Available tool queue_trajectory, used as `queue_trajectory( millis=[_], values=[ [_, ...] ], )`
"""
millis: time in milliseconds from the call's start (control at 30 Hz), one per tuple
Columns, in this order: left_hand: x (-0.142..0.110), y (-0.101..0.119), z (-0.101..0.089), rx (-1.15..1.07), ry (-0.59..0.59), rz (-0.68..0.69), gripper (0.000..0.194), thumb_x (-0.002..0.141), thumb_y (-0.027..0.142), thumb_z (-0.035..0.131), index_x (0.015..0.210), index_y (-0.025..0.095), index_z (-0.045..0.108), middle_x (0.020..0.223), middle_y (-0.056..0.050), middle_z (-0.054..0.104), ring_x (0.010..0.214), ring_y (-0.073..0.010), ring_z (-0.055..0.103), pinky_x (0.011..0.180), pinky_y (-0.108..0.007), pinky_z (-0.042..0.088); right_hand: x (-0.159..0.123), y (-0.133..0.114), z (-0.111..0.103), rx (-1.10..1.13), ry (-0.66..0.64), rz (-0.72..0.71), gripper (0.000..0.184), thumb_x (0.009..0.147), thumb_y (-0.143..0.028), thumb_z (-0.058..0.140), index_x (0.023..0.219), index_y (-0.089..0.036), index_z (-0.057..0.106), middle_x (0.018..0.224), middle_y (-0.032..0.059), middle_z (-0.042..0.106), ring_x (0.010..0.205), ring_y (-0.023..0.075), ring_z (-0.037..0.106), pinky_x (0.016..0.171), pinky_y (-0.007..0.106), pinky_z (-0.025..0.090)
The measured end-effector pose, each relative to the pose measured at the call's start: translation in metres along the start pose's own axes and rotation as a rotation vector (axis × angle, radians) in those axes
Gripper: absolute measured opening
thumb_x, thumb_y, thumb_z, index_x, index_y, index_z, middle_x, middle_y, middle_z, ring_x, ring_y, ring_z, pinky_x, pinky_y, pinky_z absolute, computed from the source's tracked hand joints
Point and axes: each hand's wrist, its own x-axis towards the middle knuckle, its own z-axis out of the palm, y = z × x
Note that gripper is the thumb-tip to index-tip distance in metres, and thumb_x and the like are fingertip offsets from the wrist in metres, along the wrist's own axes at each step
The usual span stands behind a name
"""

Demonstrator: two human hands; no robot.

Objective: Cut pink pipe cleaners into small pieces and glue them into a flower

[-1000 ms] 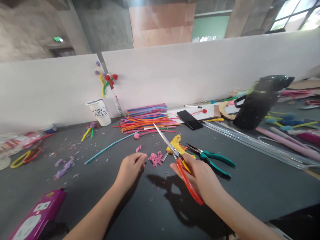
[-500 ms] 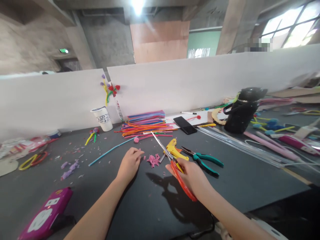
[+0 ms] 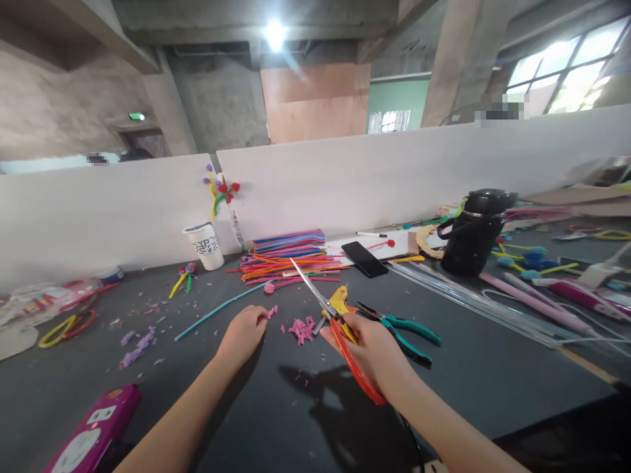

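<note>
My right hand (image 3: 367,348) is wrapped round the red-and-yellow handles of a pair of scissors (image 3: 340,328). Their blades are close together and point up and left, over the table. My left hand (image 3: 244,332) rests low over the table with curled fingers; whatever is in them, if anything, is hidden. Just right of its fingertips lies a small pink scrap (image 3: 273,312). Between the two hands is a little heap of pink fuzzy cuttings (image 3: 302,330). Behind the scissors lies a yellow glue gun (image 3: 341,300), partly covered.
Green-handled pliers (image 3: 409,335) lie to the right, near a phone (image 3: 365,259) and a black jug (image 3: 473,233). Coloured pipe cleaners (image 3: 286,263) are piled at the back beside a paper cup (image 3: 204,246). A blue pipe cleaner (image 3: 217,314) and purple scraps (image 3: 139,348) lie left.
The camera view has tilted upward. My left hand has drawn back to the left, away from the pink heap. My right hand keeps hold of the scissors, which have moved slightly left.
</note>
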Motion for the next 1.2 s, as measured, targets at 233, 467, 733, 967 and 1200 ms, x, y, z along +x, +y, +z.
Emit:
queue_trajectory(
  millis=[233,467,733,967,1200],
  values=[
    [0.014,0.009,0.009,0.016,-0.062,-0.062,0.022,0.083,0.029,0.051,0.099,0.015,0.057,0.100,-0.006,0.059,0.085,-0.0177,0.058,0.074,-0.038,0.047,0.000,-0.011,0.001,0.017,-0.044,-0.056,0.033,0.073,-0.043,0.052,0.056,-0.021,0.035,0.050,-0.0043,0.044,0.046,0.0101,0.032,0.046,0.022,0.021],
    [-0.008,0.025,-0.010,-0.268,-0.056,-0.165,0.014,0.077,0.019,0.046,0.067,0.018,0.055,0.065,-0.002,0.055,0.065,-0.0168,0.055,0.062,-0.030,0.042,0.003,-0.008,0.005,0.299,-0.093,0.029,0.031,0.066,-0.032,0.061,0.053,-0.021,0.036,0.048,-0.0057,0.039,0.045,0.0089,0.030,0.044,0.022,0.021],
    [-0.051,0.077,-0.016,-1.132,-0.364,-0.365,0.010,0.071,0.024,0.057,0.069,0.014,0.058,0.061,0.000,0.055,0.051,-0.0092,0.051,0.050,-0.020,0.038,0.005,-0.014,0.026,0.615,-0.354,0.133,0.009,0.073,-0.021,0.049,0.067,-0.020,0.042,0.048,-0.0089,0.042,0.036,0.0064,0.040,0.039,0.018,0.031],
    [-0.057,0.081,-0.020,-1.088,-0.391,-0.387,0.006,0.064,0.015,0.057,0.063,0.014,0.062,0.050,0.002,0.054,0.047,-0.0098,0.047,0.050,-0.021,0.037,0.001,-0.021,0.033,0.655,-0.392,0.170,0.013,0.065,-0.009,0.048,0.060,-0.019,0.040,0.046,-0.0105,0.039,0.036,0.0044,0.036,0.036,0.015,0.027],
    [-0.057,0.079,-0.020,-0.887,-0.286,-0.304,0.009,0.063,0.015,0.056,0.067,0.016,0.064,0.065,-0.003,0.064,0.062,-0.0164,0.057,0.059,-0.025,0.041,0.002,-0.023,0.036,0.644,-0.390,0.169,0.015,0.063,-0.007,0.045,0.059,-0.020,0.039,0.046,-0.0108,0.037,0.035,0.0040,0.036,0.035,0.015,0.025]
  ],
)
